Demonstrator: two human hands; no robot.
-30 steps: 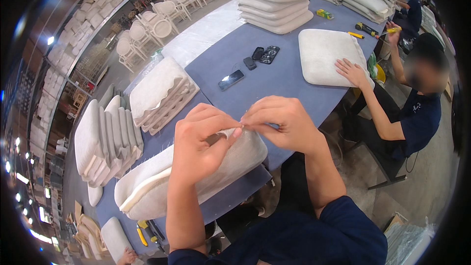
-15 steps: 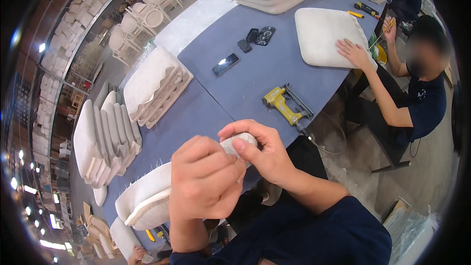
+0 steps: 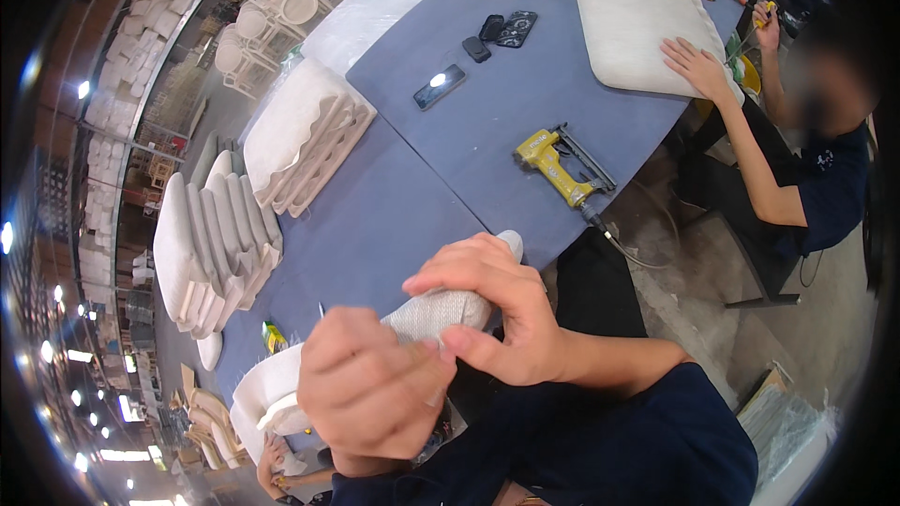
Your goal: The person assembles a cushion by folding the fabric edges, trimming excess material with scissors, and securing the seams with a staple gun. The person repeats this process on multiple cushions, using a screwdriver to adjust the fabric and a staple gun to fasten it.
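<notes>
A seat cushion covered in off-white woven fabric [image 3: 433,316] is tilted up at the near edge of the blue table, between my two hands. My right hand [image 3: 511,314] wraps over its corner, thumb pressed on the near side and fingers over the top. My left hand [image 3: 370,384], slightly blurred, is closed in a fist at the cushion's edge, pinching the cover fabric near my right thumb. The rest of the cushion shows to the left, behind my left fist. A yellow staple gun [image 3: 562,169] with a hose lies beyond my right hand.
Stacked cushions [image 3: 211,239] and fabric-covered pads [image 3: 305,136] stand at the left. A phone [image 3: 439,87] lies mid-table. At right, a co-worker's hand [image 3: 698,67] rests on a white cushion [image 3: 633,33]; their other hand holds a yellow-handled tool. Another person's hand [image 3: 272,459] is at lower left.
My left fist has moved down and left, pulling at the cover. The cushion's corner is tilted differently, with more of its woven side showing. The whole view has shifted slightly.
</notes>
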